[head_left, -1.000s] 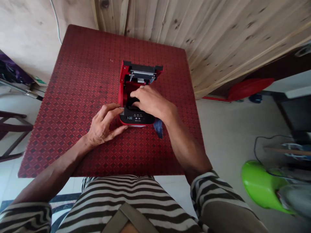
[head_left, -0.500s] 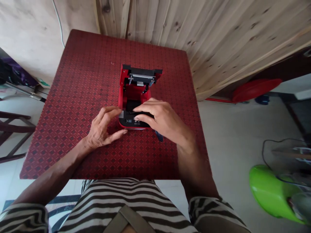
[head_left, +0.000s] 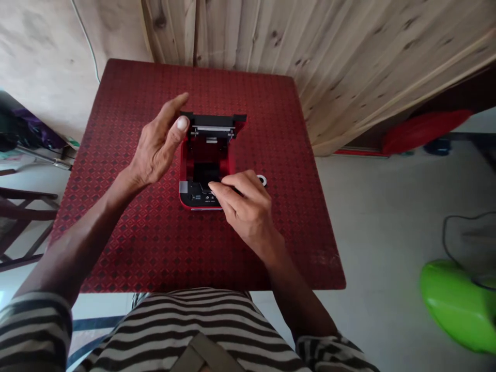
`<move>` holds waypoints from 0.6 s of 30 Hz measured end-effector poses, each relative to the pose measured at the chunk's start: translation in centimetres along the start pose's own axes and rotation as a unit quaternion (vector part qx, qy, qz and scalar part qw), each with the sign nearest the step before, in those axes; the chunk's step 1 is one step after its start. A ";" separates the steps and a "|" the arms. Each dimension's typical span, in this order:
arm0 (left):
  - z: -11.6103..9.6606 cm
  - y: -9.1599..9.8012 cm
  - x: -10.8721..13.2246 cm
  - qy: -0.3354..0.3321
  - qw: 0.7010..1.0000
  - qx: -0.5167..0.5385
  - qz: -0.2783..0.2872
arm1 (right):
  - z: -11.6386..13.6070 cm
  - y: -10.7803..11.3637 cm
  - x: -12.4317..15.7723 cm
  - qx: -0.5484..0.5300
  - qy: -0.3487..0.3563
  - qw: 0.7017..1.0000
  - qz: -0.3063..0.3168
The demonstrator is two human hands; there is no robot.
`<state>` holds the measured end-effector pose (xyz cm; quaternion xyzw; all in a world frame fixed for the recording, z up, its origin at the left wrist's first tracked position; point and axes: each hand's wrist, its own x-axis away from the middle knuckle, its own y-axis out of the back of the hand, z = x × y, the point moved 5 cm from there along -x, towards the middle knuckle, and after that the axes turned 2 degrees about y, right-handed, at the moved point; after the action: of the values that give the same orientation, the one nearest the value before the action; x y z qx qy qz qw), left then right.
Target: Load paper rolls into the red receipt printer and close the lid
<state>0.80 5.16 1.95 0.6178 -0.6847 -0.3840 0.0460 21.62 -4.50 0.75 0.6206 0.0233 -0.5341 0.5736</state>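
A small red and black thermal printer (head_left: 184, 199) stands on the table with its hinged lid (head_left: 213, 121) raised. Its inner bay is dark, and small buttons and a grey patch mark the black front panel. At the lid's left corner is my left hand (head_left: 155, 144), thumb and fingers apart; whether it touches the lid I cannot tell. My right hand (head_left: 248, 206) is over the front right of the printer, fingers bent and pinched together near the panel's inner edge. Whatever lies between those fingertips is hidden. A white paper roll (head_left: 262, 180) shows partly behind the right hand.
The table (head_left: 147, 248) has a red patterned cover and meets a wooden plank wall (head_left: 240, 36) at the back. A dark wooden chair (head_left: 27, 222) is to the left. On the floor at right sits a bright green plastic object (head_left: 457, 305), with a cable near it.
My left hand has risen from the printer's front left corner to the lid. My right hand has drawn back slightly and its fingers have bent inward. The white roll has come into view.
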 end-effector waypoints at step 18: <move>-0.7 -1.5 7.4 -0.232 0.958 -0.157 0.066 | 0.7 -0.2 1.0 0.031 0.014 0.999 -0.023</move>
<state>0.68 -1.63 -1.50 0.4504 -0.6466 -0.6157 0.0076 21.48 -5.51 0.10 0.6449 0.0288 -0.5390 0.5410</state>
